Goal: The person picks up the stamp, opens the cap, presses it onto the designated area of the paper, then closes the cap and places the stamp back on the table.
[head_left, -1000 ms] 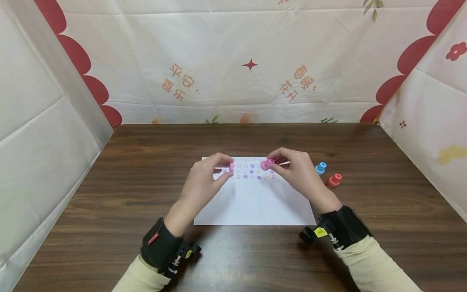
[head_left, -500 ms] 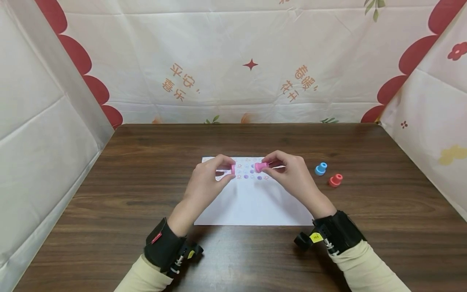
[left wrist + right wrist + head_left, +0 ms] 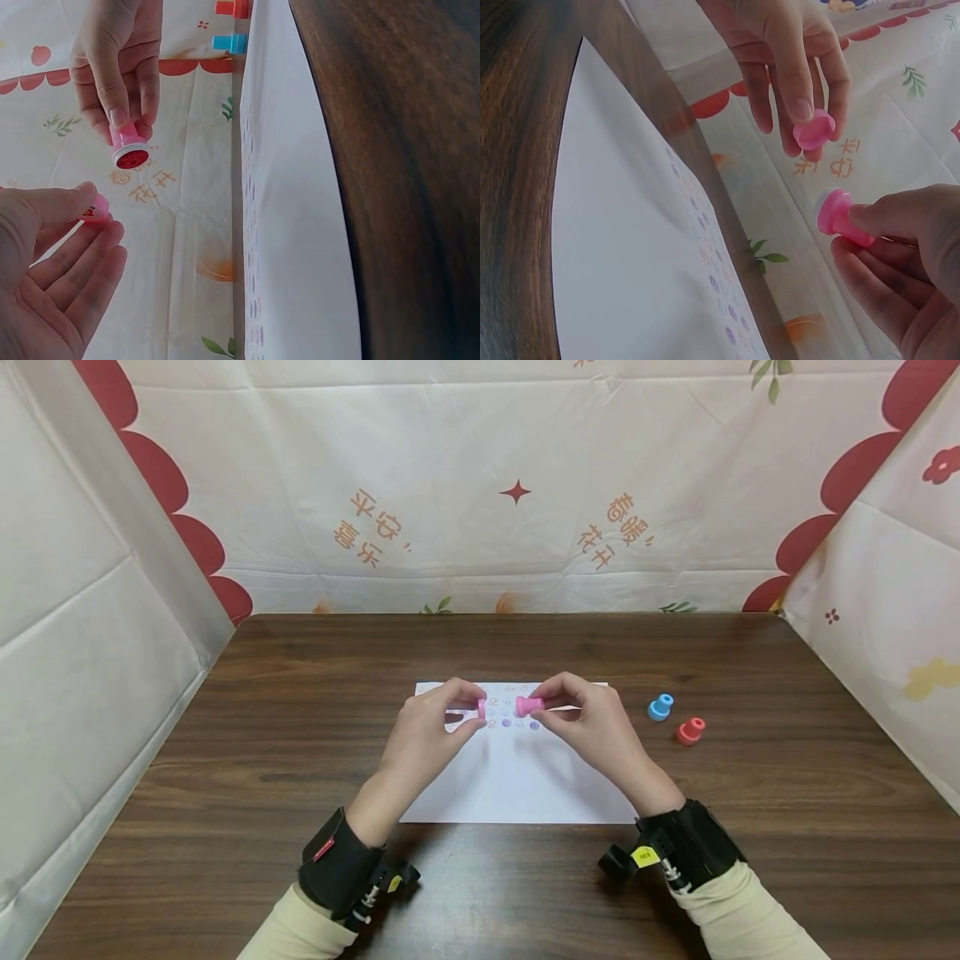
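Observation:
My left hand [image 3: 420,735] pinches a small pink cap [image 3: 814,130] between thumb and fingers; the right wrist view looks into its hollow side. Facing it, my right hand [image 3: 600,727] grips a pink stamp [image 3: 528,706] by its narrower handle end. The stamp's white-rimmed, dark red face [image 3: 133,159] is bare and points toward the cap, with a small gap between them. Both hands hover above a white sheet of paper [image 3: 517,785], which carries rows of small purple, red and blue prints [image 3: 506,723] along its far part. Fingers partly cover these prints.
To the right of the paper, a blue stamp [image 3: 660,707] and a red stamp [image 3: 690,731] stand on the brown wooden table [image 3: 315,693]. A patterned white cloth [image 3: 450,460] hangs behind the table and along its sides.
My right hand has moved left with the pink stamp, turning its face toward the cap and narrowing the gap. The left hand has shifted only slightly right.

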`<state>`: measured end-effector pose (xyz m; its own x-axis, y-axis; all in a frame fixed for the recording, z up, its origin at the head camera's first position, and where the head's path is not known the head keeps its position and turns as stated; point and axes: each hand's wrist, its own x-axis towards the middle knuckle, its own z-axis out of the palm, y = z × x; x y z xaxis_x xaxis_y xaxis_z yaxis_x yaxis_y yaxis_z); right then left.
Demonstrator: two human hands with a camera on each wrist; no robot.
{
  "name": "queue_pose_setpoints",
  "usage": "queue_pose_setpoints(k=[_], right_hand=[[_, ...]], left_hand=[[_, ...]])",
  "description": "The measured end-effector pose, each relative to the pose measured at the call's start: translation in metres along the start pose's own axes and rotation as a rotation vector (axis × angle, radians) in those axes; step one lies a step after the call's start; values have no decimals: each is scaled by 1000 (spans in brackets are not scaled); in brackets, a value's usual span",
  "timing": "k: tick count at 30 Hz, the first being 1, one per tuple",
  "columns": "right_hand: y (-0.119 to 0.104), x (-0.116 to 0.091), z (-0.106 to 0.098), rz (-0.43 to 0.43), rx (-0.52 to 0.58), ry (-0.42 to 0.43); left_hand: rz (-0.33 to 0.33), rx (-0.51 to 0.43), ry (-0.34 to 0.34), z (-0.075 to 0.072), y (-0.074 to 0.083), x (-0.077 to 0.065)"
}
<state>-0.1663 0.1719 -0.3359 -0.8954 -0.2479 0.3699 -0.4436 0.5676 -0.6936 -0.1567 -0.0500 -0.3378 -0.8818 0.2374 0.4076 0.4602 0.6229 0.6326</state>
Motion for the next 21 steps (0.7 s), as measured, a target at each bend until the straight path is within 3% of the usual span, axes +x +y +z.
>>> queue_pose_setpoints(k=[21], right_hand=[[-8, -2, 9, -1, 195, -48]], left_hand=[[4, -53, -39, 8, 3, 1]])
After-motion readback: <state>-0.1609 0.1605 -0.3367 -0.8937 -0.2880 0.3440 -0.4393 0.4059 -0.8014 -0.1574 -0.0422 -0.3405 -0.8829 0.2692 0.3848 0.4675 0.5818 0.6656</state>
